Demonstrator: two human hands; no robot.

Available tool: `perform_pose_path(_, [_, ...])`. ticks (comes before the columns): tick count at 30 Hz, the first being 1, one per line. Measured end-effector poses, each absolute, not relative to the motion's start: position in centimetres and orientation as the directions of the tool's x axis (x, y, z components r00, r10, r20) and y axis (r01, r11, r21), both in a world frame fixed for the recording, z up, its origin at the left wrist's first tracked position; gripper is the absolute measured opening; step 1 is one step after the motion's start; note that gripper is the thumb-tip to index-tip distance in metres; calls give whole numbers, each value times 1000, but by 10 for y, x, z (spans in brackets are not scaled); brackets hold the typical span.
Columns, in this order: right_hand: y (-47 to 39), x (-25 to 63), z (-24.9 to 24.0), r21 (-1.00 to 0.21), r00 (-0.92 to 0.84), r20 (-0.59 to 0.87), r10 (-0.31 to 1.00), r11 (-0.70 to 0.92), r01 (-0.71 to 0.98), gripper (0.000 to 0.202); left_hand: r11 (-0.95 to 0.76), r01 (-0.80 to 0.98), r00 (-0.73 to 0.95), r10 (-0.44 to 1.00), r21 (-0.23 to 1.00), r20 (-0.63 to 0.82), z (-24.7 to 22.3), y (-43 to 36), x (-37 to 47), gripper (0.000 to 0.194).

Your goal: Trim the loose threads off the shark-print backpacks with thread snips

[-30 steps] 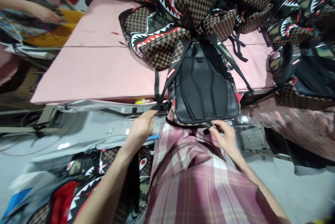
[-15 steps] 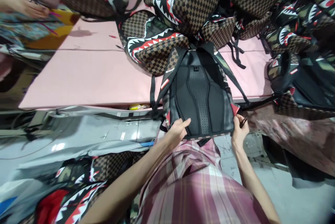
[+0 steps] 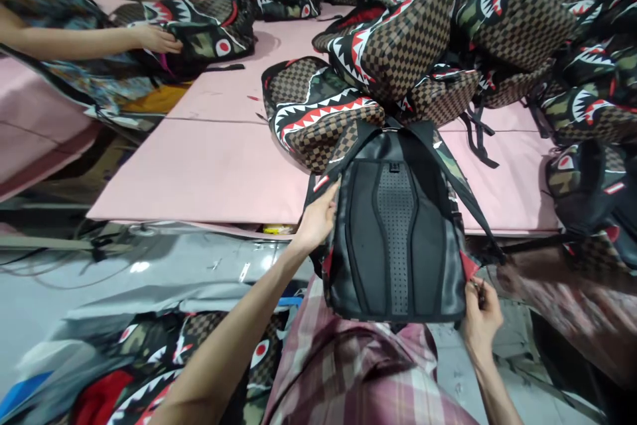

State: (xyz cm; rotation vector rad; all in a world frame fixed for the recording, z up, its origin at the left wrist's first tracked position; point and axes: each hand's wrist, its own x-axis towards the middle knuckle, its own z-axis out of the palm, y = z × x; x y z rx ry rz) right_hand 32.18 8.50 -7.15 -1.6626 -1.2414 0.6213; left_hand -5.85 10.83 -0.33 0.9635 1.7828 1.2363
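A backpack (image 3: 358, 239) stands upright at the table's front edge, its black padded back panel and shoulder straps facing me. My left hand (image 3: 317, 218) is closed on its left side, by the lower part of the strap, with some fingers hidden behind the edge. At the bottom right corner, my right hand (image 3: 482, 319) pinches near a red triangular tab (image 3: 468, 266). A small dark object (image 3: 480, 294), too small to name surely, sits in those same fingers. Behind the backpack lies another checkered backpack (image 3: 318, 113) with a printed shark mouth.
More shark-print backpacks (image 3: 398, 40) are heaped on the pink table (image 3: 209, 180) and at the right. At left, another person's hands (image 3: 159, 38) handle a backpack (image 3: 209, 34). Below left, several bags (image 3: 199, 332) lie in grey plastic sheeting.
My left hand has moved from the backpack's bottom edge up to its left side. My right hand stays at the lower right corner. The view has tilted up, showing more of the other person.
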Motion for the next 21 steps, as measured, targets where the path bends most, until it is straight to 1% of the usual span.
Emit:
perform_pose_path(2, [85,324,-73,-887,362,119,924,-65,457,34,178,371,-351,935,912,-39,-9,121,-66,50])
perform_pose_path(3, [85,325,-73,-887,367,112,924,-74,456,33,156,443,-282,959,883,-28,-14,126,-69,48])
perform_pose_path(5, [85,325,-72,-885,384,105,918,-90,457,33,124,501,-147,988,856,-57,-23,131,-72,43])
perform_pose_path(8, [84,323,-69,-871,407,119,906,-101,480,32,40,505,-18,999,862,-36,-30,129,-78,36])
perform_pose_path(10, [84,321,-67,-868,415,126,901,-103,486,33,33,439,83,994,898,-77,-27,127,-85,28])
perform_pose_path(11, [84,319,-65,-870,417,126,900,-101,482,33,59,381,112,988,923,-110,-24,127,-90,26])
perform_pose_path(12, [84,319,-64,-874,417,125,900,-99,477,34,96,314,103,985,944,-135,-19,128,-95,26])
perform_pose_path(13, [84,318,-63,-875,417,125,900,-98,473,34,138,243,47,987,960,-153,-15,131,-101,25])
perform_pose_path(15, [84,318,-62,-874,420,126,899,-100,476,35,216,94,-140,969,972,-202,-7,138,-111,22])
perform_pose_path(16, [85,317,-62,-871,424,127,896,-104,481,35,247,20,-207,949,969,-238,-4,143,-114,25])
perform_pose_path(17, [85,317,-62,-867,428,128,894,-109,486,35,275,-52,-237,931,960,-279,-4,148,-116,30])
perform_pose_path(19, [84,317,-63,-862,436,128,891,-118,493,34,310,-178,-232,909,934,-346,-7,156,-115,40])
perform_pose_path(21, [84,317,-64,-865,444,127,887,-120,487,32,305,-243,-222,907,921,-359,-14,158,-108,46])
